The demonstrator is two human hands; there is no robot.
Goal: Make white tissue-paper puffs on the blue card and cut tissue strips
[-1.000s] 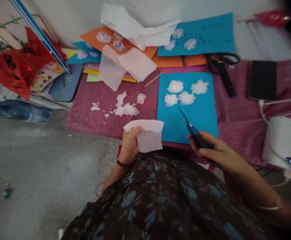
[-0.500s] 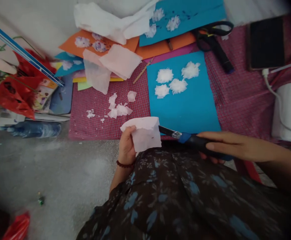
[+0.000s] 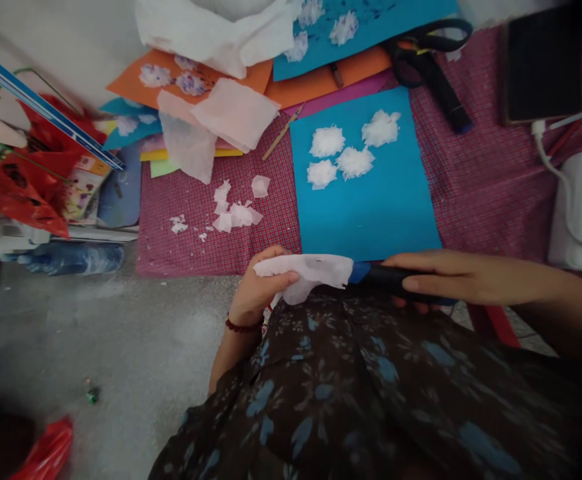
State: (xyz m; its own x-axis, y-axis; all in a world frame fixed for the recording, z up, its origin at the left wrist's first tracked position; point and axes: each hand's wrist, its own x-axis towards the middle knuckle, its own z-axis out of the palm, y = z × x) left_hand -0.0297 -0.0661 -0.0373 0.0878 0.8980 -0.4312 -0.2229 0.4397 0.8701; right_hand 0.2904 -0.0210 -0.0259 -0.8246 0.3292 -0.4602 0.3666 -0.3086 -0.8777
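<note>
To the left of the left hand (image 3: 261,287), and ahead of it, white paper scraps (image 3: 239,217) were seen scattered on the red checked cloth (image 3: 181,193). By the left hand itself, fingers drawn together, the left end of a white tissue-like sheet (image 3: 315,267) was pinched between thumb and fingers. The sheet was extended from that hand toward the right, with a loose part left hanging beneath. Ahead of the space between the hands, four white tufts (image 3: 355,162) were set on a blue card (image 3: 365,227), touched by neither hand. Farther right, the handle of a black-and-blue-handled tool (image 3: 383,277) was grasped in the right hand (image 3: 451,273), thumb laid along it, and its blue collar was brought right up to the sheet's right end. The step in hand was judged to be the working of the sheet with the tool, probably a slit along a fold; for the next move, a firm hold at the left and a steady, level tool were called for, lest the thin sheet be torn askew. The left fingers were partly covered by the sheet, the tool's working end was concealed by it, so that no cut could be confirmed, and the right fingertips were largely hidden below the handle.
</note>
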